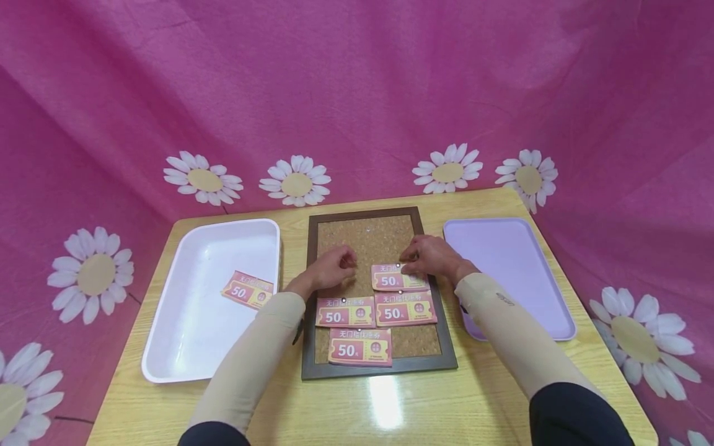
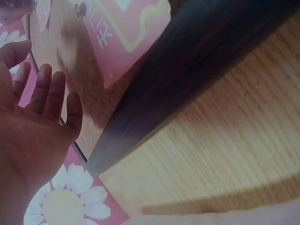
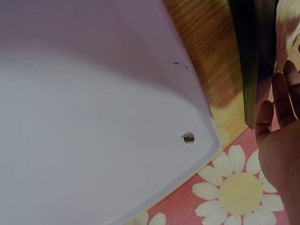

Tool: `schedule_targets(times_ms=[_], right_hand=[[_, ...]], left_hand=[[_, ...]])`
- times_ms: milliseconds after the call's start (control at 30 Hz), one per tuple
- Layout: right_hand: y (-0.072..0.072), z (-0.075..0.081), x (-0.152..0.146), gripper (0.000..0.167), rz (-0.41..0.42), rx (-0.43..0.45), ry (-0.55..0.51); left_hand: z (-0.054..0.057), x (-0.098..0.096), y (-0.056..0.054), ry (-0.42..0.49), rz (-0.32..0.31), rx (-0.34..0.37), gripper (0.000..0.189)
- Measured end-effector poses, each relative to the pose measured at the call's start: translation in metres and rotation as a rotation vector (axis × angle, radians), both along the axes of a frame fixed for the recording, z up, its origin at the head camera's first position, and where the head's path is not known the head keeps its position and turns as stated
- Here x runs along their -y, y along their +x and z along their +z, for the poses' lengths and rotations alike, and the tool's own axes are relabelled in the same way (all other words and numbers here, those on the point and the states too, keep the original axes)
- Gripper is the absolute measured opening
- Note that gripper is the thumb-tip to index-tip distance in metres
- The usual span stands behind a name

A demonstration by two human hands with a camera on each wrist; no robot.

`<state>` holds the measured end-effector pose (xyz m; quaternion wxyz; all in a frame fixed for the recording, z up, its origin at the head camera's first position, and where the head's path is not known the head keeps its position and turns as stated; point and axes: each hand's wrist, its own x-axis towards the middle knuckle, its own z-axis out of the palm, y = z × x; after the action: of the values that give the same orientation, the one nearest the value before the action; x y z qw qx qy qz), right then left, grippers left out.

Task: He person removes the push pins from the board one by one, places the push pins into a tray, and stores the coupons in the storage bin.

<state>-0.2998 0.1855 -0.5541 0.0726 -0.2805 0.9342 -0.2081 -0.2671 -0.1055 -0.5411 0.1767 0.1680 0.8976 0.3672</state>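
A framed cork board (image 1: 365,244) lies on the table, with several pink-and-yellow coupons fixed to its lower half by small pins. My right hand (image 1: 436,255) is over the top coupon (image 1: 387,279), thumb and forefinger apart beside its pin (image 1: 398,265). In the right wrist view those fingertips are cut off. My left hand (image 1: 333,267) hovers over the cork above the left coupon (image 1: 346,313), its fingers (image 2: 41,91) loosely bent and holding nothing. Below them are the right coupon (image 1: 405,310) and the bottom coupon (image 1: 359,348).
To the left stands a white tray (image 1: 192,297) with a coupon (image 1: 245,290) inside. A purple tray (image 1: 502,248) lies on the right, with a small round thing (image 3: 188,138) in its corner. Tiny pins (image 1: 367,229) dot the board's top. A pink flowered curtain hangs behind.
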Motion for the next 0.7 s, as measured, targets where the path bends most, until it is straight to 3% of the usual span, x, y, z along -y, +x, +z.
schedule_targets(times_ms=[700], right_hand=[[0.000, -0.002, 0.008, 0.026, 0.015, 0.016, 0.019]], left_hand=[[-0.002, -0.012, 0.005, -0.025, -0.009, 0.017, 0.033]])
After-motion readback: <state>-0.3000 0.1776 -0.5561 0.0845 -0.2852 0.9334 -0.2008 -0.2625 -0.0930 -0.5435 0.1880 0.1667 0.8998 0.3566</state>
